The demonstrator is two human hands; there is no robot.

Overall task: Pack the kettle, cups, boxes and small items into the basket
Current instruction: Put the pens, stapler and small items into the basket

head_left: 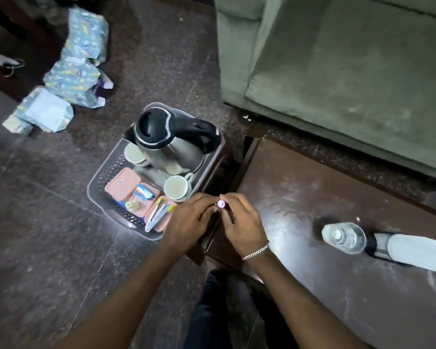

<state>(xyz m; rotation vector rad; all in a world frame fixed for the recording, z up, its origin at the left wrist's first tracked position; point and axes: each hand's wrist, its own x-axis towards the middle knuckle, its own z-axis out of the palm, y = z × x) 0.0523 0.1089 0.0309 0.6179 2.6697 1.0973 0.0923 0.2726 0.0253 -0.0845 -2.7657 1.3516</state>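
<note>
A grey perforated basket [103, 177] stands on the dark floor. Inside it are a steel kettle [171, 144] with a black lid and handle, two white cups [134, 153] [176, 187], a pink box [122, 183], a second pink box [159, 224] with long thin items across it, a blue tube [144, 191] and a small bottle [132, 205]. Just right of the basket, my right hand [242, 222] pinches a small purple-topped item [220, 204]. My left hand [189, 222] touches the same item with curled fingers.
A dark wooden table [312, 197] lies to the right with a clear plastic bottle [344, 236] and a white cloth [415, 250] over a black object. A green sofa [337, 59] stands behind. Patterned packets [71, 79] lie on the floor at left.
</note>
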